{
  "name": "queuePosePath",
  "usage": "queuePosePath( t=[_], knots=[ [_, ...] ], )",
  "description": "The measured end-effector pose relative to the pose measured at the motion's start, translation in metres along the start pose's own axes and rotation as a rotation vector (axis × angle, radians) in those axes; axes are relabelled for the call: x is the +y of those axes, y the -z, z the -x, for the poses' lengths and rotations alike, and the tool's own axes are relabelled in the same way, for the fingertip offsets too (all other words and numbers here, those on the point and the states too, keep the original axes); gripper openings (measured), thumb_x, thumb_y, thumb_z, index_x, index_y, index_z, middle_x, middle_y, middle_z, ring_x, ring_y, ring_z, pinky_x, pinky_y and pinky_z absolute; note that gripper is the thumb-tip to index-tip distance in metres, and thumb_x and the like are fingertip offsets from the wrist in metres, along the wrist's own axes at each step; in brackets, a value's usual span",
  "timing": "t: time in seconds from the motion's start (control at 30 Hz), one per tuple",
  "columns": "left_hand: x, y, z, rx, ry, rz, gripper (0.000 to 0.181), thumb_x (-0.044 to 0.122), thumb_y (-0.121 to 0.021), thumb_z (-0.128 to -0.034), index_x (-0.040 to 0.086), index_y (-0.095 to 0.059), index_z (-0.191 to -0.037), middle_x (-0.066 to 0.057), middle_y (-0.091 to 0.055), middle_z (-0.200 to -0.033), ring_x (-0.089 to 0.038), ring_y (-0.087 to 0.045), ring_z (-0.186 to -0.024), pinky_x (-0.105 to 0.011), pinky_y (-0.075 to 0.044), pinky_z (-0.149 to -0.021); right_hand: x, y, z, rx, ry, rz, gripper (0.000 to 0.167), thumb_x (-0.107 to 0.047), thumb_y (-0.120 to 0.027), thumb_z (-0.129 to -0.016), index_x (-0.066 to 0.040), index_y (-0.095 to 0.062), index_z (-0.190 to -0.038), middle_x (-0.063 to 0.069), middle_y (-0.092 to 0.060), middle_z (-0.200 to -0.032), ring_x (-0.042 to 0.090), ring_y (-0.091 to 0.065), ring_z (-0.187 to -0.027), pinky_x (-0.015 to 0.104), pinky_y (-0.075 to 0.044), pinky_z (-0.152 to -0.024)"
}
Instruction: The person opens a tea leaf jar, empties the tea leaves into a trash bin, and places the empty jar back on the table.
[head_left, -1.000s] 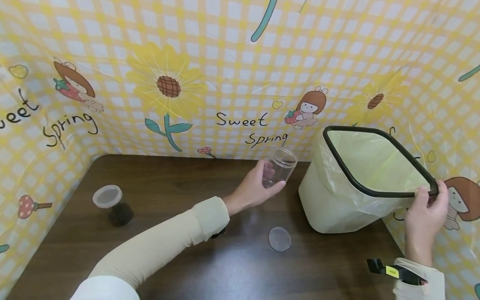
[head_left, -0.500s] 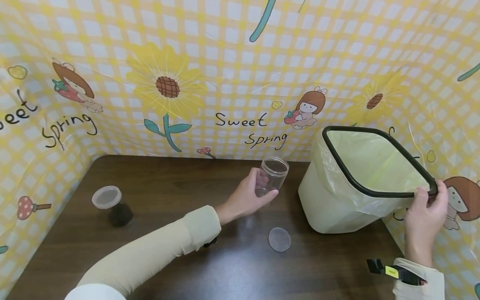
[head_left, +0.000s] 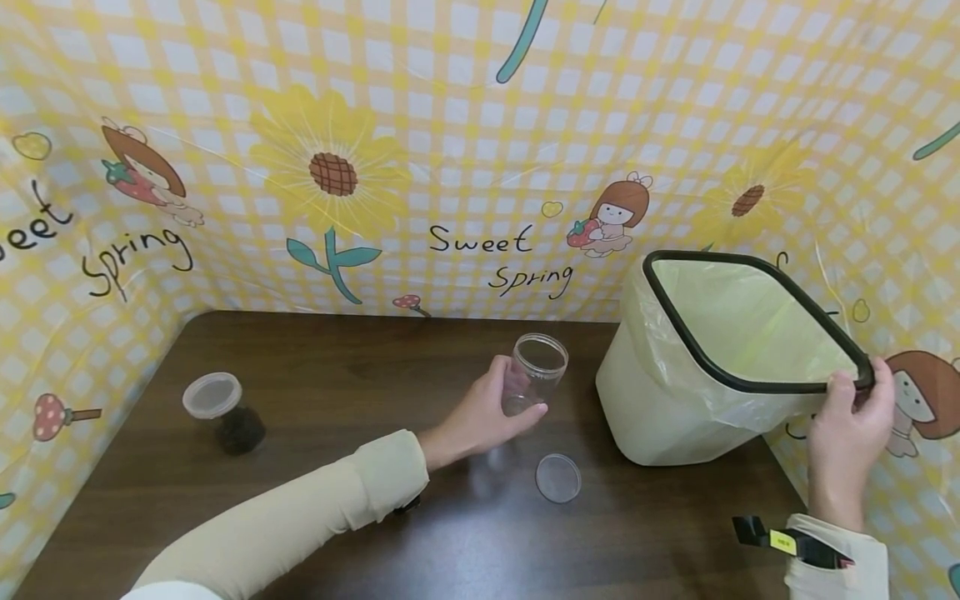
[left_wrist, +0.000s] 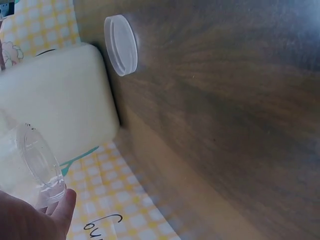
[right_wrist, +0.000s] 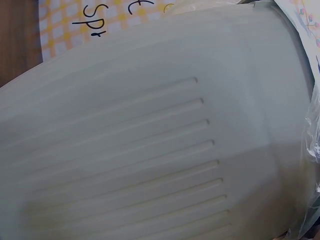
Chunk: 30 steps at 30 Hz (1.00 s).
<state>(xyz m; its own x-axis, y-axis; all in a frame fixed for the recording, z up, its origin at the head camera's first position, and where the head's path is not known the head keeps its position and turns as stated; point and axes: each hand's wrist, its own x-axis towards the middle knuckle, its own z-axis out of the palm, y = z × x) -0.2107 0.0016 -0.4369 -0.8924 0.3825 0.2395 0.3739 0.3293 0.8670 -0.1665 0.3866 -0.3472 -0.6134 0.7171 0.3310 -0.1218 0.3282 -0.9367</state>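
A clear plastic jar (head_left: 542, 367), lidless and see-through, is held in my left hand (head_left: 480, 417) a little above the table, its mouth up and slightly tilted. In the left wrist view the jar (left_wrist: 30, 165) shows beside the thumb and fingers. My right hand (head_left: 851, 442) grips the black rim (head_left: 750, 385) of a pale trash can (head_left: 667, 417) at its near right corner. A thin light bag lines the can and folds over its outside. In the right wrist view the can's ribbed wall (right_wrist: 125, 125) fills most of the picture.
A round clear lid (head_left: 558, 478) lies flat on the dark wooden table (head_left: 337, 358), in front of the jar. At the left stands a container with dark contents (head_left: 240, 429) and a whitish lid (head_left: 213, 395). Patterned yellow checked cloth (head_left: 450, 150) walls the back and sides.
My left hand has moved left and toward me with the jar, away from the trash can, and the jar has come more upright. My right hand stays on the rim.
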Motion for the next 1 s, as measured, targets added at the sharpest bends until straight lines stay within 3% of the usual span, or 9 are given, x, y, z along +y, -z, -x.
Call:
queuePosePath(
  t=[0.43, 0.73, 1.0],
  knots=[
    [-0.010, -0.007, 0.018, -0.020, -0.027, 0.006, 0.053, 0.031, -0.079, -0.0861, 0.008, -0.047, -0.121, -0.002, -0.063, -0.108, -0.019, -0.062, -0.105, -0.040, -0.050, -0.096, 0.001, 0.001, -0.001, 0.000, 0.001, 0.019, 0.049, -0.017, -0.044, -0.102, -0.010, -0.046, -0.150, -0.006, -0.047, -0.116, 0.009, -0.044, -0.106, 0.012, -0.034, -0.084],
    [-0.017, -0.009, 0.029, -0.040, 0.017, 0.054, 0.057, 0.029, -0.082, -0.0841, 0.007, -0.046, -0.122, -0.004, -0.061, -0.112, -0.022, -0.063, -0.109, -0.043, -0.048, -0.099, 0.000, 0.001, -0.002, 0.004, 0.023, 0.074, 0.047, -0.017, -0.042, -0.102, -0.012, -0.048, -0.149, -0.008, -0.048, -0.114, 0.008, -0.045, -0.104, 0.015, -0.034, -0.086],
    [-0.024, -0.013, 0.039, -0.059, 0.043, 0.058, 0.059, 0.025, -0.085, -0.0818, 0.003, -0.047, -0.122, -0.003, -0.061, -0.113, -0.021, -0.062, -0.113, -0.043, -0.047, -0.100, 0.000, 0.000, -0.003, -0.001, 0.002, 0.052, 0.050, -0.017, -0.043, -0.102, -0.011, -0.045, -0.151, -0.004, -0.048, -0.123, 0.009, -0.044, -0.111, 0.011, -0.034, -0.089]
  ],
)
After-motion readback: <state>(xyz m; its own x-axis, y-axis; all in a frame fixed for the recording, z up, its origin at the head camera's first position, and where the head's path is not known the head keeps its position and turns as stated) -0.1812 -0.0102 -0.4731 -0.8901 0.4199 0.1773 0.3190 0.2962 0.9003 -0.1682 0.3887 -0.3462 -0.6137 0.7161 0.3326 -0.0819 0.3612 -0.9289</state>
